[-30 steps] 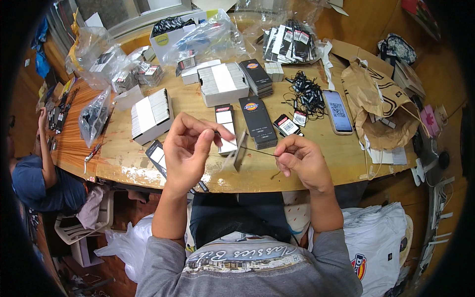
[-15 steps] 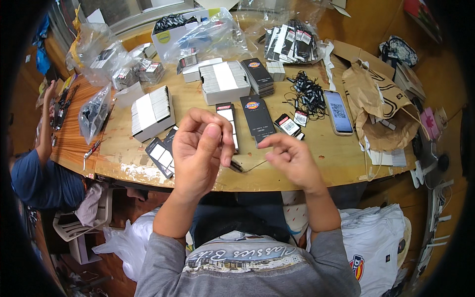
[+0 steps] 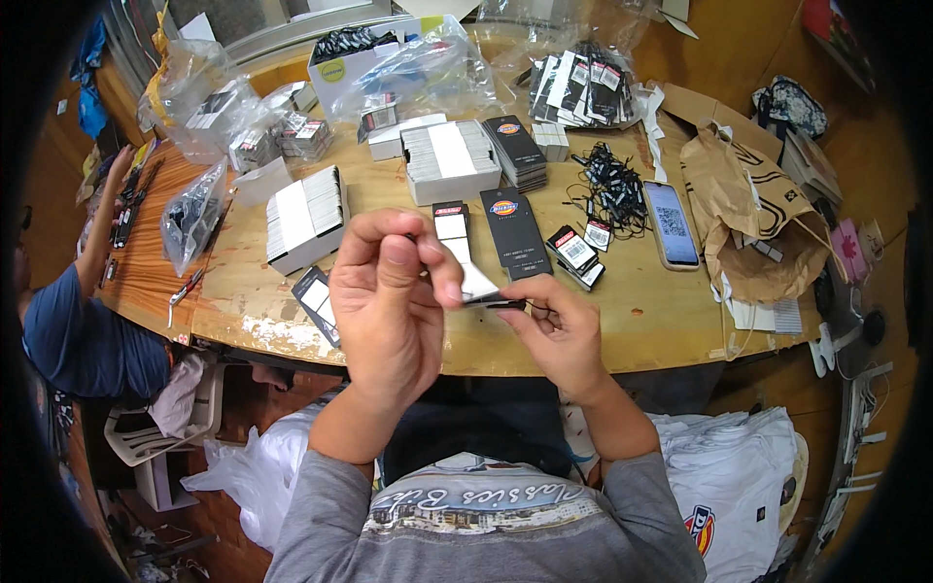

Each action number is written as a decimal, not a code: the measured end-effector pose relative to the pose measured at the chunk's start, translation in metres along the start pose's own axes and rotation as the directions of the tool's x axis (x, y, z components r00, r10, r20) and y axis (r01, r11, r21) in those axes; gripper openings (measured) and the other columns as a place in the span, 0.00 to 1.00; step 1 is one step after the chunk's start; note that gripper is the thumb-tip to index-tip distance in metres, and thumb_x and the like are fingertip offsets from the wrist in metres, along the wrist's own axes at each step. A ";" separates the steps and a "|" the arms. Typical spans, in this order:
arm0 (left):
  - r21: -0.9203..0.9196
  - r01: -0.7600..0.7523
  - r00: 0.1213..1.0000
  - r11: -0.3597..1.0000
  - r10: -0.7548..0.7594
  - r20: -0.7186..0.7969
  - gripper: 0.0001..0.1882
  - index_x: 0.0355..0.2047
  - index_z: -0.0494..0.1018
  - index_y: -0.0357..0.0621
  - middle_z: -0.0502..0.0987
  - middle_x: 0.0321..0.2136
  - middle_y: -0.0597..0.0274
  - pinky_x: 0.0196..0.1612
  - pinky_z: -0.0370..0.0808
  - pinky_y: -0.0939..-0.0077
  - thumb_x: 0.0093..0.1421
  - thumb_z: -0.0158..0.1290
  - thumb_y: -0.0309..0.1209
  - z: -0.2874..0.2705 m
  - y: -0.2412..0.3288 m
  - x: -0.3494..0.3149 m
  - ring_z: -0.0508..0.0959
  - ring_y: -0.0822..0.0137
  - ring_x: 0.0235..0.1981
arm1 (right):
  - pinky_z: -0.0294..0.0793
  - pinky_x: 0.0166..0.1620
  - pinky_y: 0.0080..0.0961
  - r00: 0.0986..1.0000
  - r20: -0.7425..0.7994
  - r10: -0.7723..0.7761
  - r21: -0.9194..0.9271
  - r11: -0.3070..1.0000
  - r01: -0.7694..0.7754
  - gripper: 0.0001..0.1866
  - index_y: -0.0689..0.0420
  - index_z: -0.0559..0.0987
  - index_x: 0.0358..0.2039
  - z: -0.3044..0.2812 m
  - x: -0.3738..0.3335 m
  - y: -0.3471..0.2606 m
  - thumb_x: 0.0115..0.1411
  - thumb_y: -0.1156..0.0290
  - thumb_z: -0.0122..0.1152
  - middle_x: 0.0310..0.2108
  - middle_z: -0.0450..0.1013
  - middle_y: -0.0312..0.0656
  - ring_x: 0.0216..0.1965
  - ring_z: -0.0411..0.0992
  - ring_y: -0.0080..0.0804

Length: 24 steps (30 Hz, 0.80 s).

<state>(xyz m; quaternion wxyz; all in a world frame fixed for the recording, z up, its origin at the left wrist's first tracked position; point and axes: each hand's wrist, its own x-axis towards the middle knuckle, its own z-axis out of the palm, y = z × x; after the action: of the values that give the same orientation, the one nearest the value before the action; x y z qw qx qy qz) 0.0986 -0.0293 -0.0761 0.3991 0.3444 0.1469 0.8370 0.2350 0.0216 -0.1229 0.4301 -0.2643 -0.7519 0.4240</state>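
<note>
hands meet just above the near edge of the worn round wooden table (image 3: 622, 321). left hand (image 3: 389, 301) is raised, its back to the camera, thumb and fingers pinched on the white end of a small black and white card hang tag (image 3: 478, 287). right hand (image 3: 559, 330) pinches the tag's dark end, with a thin dark string (image 3: 537, 307) showing at its fingertips. just beyond them a long black card tag (image 3: 513, 228) lies flat, with small black barcode tags (image 3: 575, 253) beside it. further back stand open white boxes of stacked tags (image 3: 309, 216), a tangle of black strings (image 3: 607, 189) and a dark phone (image 3: 671, 223). clear plastic bags (image 3: 209, 92) fill the far side. at the far left edge another person in a blue shirt (image 3: 83, 335) reaches onto the table.
</note>
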 end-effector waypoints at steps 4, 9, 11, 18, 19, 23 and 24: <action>0.122 -0.044 0.998 0.992 0.048 -0.029 0.09 0.36 0.65 0.36 0.68 0.25 0.59 0.25 0.69 0.84 0.56 0.43 0.27 -0.006 0.009 0.002 0.71 0.69 0.21 | 0.60 0.20 0.11 1.000 -0.005 -0.016 0.264 0.964 0.016 0.09 0.63 0.73 0.28 -0.008 0.002 0.003 0.44 0.82 0.58 0.22 0.70 0.36 0.17 0.61 0.13; 0.210 -0.079 0.996 0.974 0.085 -0.021 0.09 0.36 0.66 0.36 0.68 0.26 0.58 0.24 0.70 0.83 0.56 0.42 0.25 -0.006 0.020 0.000 0.72 0.68 0.23 | 0.52 0.20 0.09 0.988 0.141 -0.061 -0.074 0.995 0.072 0.11 0.62 0.75 0.29 -0.026 0.013 -0.015 0.41 0.84 0.59 0.23 0.68 0.33 0.18 0.55 0.10; 0.231 -0.121 0.993 0.965 0.120 0.019 0.09 0.37 0.65 0.36 0.68 0.26 0.58 0.23 0.70 0.83 0.56 0.42 0.25 -0.005 0.023 -0.001 0.72 0.68 0.23 | 0.47 0.18 0.12 0.990 0.140 0.009 0.029 0.999 -0.014 0.13 0.61 0.76 0.30 -0.022 0.009 -0.014 0.40 0.81 0.61 0.19 0.67 0.31 0.16 0.50 0.11; 0.219 -0.217 0.972 0.951 0.190 0.138 0.09 0.38 0.64 0.36 0.66 0.28 0.56 0.21 0.71 0.81 0.56 0.41 0.24 -0.001 0.024 -0.007 0.73 0.66 0.24 | 0.60 0.17 0.16 0.970 0.241 -0.040 -0.112 0.991 0.069 0.12 0.55 0.78 0.26 -0.005 0.010 -0.015 0.38 0.68 0.64 0.15 0.71 0.38 0.09 0.60 0.21; 0.200 -0.228 0.968 0.953 0.200 0.151 0.09 0.38 0.64 0.36 0.66 0.29 0.56 0.21 0.71 0.81 0.56 0.40 0.24 0.002 0.023 -0.007 0.73 0.66 0.24 | 0.62 0.19 0.17 0.947 0.320 -0.007 -0.129 0.990 0.051 0.11 0.56 0.77 0.27 -0.004 0.011 -0.020 0.40 0.68 0.63 0.17 0.70 0.37 0.13 0.64 0.23; 0.144 -0.222 0.959 0.964 0.189 0.210 0.09 0.38 0.63 0.36 0.65 0.29 0.55 0.23 0.73 0.79 0.56 0.39 0.22 0.008 0.017 -0.009 0.73 0.65 0.25 | 0.65 0.25 0.16 0.923 0.327 -0.203 0.158 0.975 0.159 0.13 0.60 0.74 0.29 0.015 0.015 -0.011 0.40 0.72 0.64 0.23 0.66 0.38 0.22 0.66 0.22; 0.127 -0.212 0.959 0.969 0.182 0.216 0.09 0.38 0.63 0.36 0.65 0.29 0.55 0.23 0.73 0.79 0.56 0.39 0.22 0.011 0.016 -0.009 0.73 0.65 0.25 | 0.64 0.24 0.16 0.930 0.331 -0.162 0.213 0.972 0.094 0.13 0.60 0.74 0.28 0.019 0.015 -0.013 0.40 0.73 0.64 0.23 0.66 0.38 0.22 0.65 0.20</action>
<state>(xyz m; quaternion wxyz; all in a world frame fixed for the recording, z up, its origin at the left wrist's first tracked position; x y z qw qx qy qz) 0.1011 -0.0467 -0.0646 0.2995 0.4695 0.1322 0.8200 0.2107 0.0188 -0.1104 0.3416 -0.0926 -0.7865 0.5060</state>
